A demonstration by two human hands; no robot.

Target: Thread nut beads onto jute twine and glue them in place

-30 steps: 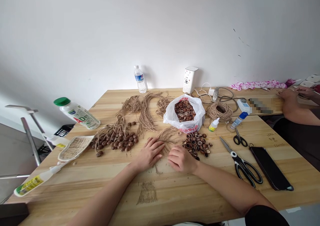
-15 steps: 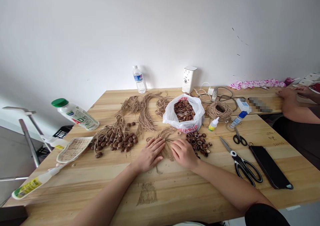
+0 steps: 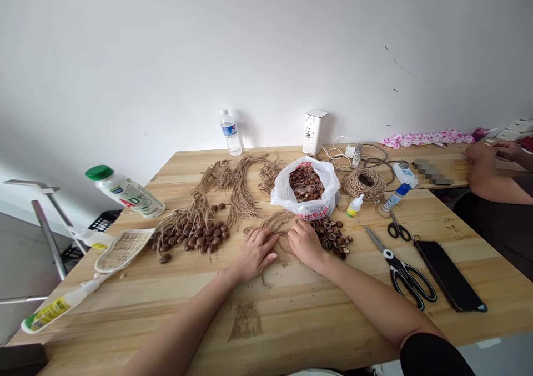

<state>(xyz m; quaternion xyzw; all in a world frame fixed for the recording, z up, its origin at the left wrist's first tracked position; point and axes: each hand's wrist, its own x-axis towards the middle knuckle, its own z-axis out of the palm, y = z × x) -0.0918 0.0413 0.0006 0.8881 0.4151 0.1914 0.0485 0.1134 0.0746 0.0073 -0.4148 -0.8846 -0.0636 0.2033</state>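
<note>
A loose bundle of brown twine strands (image 3: 275,220) lies on the table, partly hidden under my two hands. My left hand (image 3: 254,256) rests over its left side, fingers bent and thumb held apart. Closed at the right side of the strands is my right hand (image 3: 307,247), its fingertips on the twine and mostly hidden. Just right of that hand spreads a pile of cut brown nutshell rings (image 3: 332,237). On the left is a heap of round brown nuts tied to twine (image 3: 204,234).
Behind stand a plastic bag of nutshell pieces (image 3: 281,190), a twine coil (image 3: 366,184) and a glue bottle (image 3: 355,205). Large scissors (image 3: 400,267), small scissors (image 3: 398,227) and a phone (image 3: 449,276) lie right. A woven tray (image 3: 125,249) sits left. Another person's hands (image 3: 485,153) are far right.
My left hand's fingers have drawn from lying flat to more bent over the strands. My right hand has moved slightly away from me, toward the bag.
</note>
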